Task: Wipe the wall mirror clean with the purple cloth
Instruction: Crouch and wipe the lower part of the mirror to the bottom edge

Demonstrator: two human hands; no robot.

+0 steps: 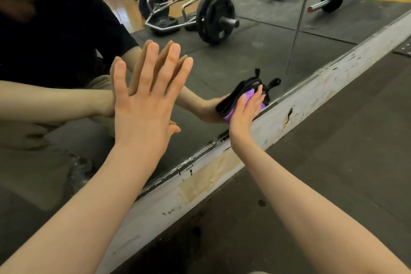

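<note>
Purple, soft and folded, the purple cloth sits flattened under the right hand, whose straight fingers press it onto the wall mirror just above the chipped white baseboard. The left hand, fingers spread and straight, lies palm-flat on the glass, holding nothing. Reflected beyond both hands is a round black barbell plate.

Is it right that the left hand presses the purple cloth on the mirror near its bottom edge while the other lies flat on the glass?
No, the right hand presses the purple cloth; the left hand lies flat on the mirror. Head view shows it.
</note>
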